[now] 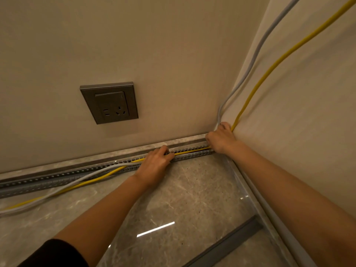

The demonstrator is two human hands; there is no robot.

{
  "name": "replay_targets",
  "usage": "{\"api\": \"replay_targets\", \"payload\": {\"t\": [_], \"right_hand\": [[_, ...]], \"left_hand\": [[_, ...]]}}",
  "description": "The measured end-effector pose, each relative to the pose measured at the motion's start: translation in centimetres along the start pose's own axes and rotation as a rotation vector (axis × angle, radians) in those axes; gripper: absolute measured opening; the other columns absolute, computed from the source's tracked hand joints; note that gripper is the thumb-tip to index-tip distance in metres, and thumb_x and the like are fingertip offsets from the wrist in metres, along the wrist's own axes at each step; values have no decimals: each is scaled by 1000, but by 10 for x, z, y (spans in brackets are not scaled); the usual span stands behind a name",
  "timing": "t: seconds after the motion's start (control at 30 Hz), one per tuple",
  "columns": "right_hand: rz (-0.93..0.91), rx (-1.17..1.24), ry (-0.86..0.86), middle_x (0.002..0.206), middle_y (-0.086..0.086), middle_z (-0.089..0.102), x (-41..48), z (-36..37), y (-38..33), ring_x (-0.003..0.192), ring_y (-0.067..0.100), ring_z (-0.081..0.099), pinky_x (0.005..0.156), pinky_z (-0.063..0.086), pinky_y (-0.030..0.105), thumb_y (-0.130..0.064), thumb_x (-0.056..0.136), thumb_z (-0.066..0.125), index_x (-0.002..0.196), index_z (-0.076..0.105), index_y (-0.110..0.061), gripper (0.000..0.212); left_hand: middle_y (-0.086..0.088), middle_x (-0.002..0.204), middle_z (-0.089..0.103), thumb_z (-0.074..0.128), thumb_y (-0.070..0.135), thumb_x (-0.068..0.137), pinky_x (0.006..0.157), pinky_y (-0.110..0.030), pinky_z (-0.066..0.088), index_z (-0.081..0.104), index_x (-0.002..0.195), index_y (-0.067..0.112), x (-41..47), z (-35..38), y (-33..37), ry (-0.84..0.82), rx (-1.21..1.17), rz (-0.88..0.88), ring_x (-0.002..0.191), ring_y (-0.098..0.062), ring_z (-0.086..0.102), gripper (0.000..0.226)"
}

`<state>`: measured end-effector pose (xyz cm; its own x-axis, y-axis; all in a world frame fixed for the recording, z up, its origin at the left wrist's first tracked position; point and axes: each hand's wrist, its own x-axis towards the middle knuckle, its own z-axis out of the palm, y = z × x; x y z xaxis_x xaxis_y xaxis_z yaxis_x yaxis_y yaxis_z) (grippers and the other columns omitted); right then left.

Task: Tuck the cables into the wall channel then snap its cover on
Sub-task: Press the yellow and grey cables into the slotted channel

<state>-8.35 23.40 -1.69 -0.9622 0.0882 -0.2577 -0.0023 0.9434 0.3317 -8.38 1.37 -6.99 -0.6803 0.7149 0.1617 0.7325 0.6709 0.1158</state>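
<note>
A grey slotted wall channel [57, 180] runs along the foot of the wall on the floor. A yellow cable [269, 74] and a grey cable [252, 60] come down the right wall into the corner. Between my hands both lie inside the channel. Left of my left hand they leave it and trail over the floor. My left hand [156, 162] presses down on the cables at the channel's middle. My right hand [221, 139] holds them at the corner end. The grey cover strip [227, 245] lies on the floor at the lower right.
A dark grey wall socket [109, 103] sits above the channel. A stone skirting [115, 151] runs behind the channel. The floor is glossy marble tile [183, 199]. The right wall [308, 132] closes the corner.
</note>
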Motion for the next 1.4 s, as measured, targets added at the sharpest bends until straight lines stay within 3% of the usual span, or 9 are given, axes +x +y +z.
{"api": "replay_targets", "payload": {"t": [0.17,0.3,0.47,0.57,0.7,0.8,1.03,1.3,1.4], "right_hand": [[-31,-79,170,115,10,64,0,-5,6,125,29,41,102,-4,38,-15,89,52,107,68,-13,24],[-27,-108,380,70,11,69,4,1,3,84,30,65,97,20,42,-16,49,86,60,75,-11,16],[-11,11,142,114,11,63,-1,11,-1,125,28,40,119,-3,46,-9,89,47,109,65,-4,28],[-77,44,148,104,13,65,-11,19,1,119,28,47,119,0,47,-15,85,46,99,70,-4,30],[-142,70,289,65,16,65,-14,29,-2,76,35,68,98,23,40,-10,65,52,58,71,-2,21],[-140,125,193,94,25,65,-15,31,-9,102,38,59,111,23,40,-2,77,58,86,71,6,17],[-54,298,234,133,18,48,-30,26,-26,126,32,41,116,19,36,-5,86,48,138,36,-1,53],[-89,401,198,146,11,37,-40,17,-65,139,25,29,120,7,43,-8,89,48,144,30,-9,58],[-139,436,214,149,8,34,-42,10,-86,142,22,26,120,5,43,-8,90,48,145,28,-13,59]], "left_hand": [[-15,78,67,84,-7,51,54,-31,55,72,83,4,6,6,-3,70,-46,-25,64,-30,66,37],[-16,78,66,82,-11,47,57,-32,55,71,81,3,7,10,-3,87,-88,-72,65,-34,65,39],[-11,74,67,65,-1,52,56,-25,51,72,79,7,6,15,3,190,-79,-117,61,-29,65,30],[-8,73,68,63,8,56,63,-27,37,74,78,9,7,16,4,198,-26,-130,63,-27,65,25],[-13,79,68,65,3,63,60,-28,52,74,78,7,8,12,5,199,-97,-153,70,-31,66,18],[-17,107,63,61,-7,78,83,-37,51,71,95,4,9,4,8,143,-205,-265,100,-34,60,22],[-20,107,62,64,-5,79,84,-41,50,64,118,6,-3,-4,3,88,-180,-225,98,-39,58,40],[-23,83,66,72,-11,56,61,-37,55,68,85,-1,-29,-25,-6,5,-74,-258,72,-40,66,31],[-26,99,63,66,-4,72,76,-43,52,64,98,-3,-45,-39,-16,30,-71,-362,91,-42,63,26]]}}
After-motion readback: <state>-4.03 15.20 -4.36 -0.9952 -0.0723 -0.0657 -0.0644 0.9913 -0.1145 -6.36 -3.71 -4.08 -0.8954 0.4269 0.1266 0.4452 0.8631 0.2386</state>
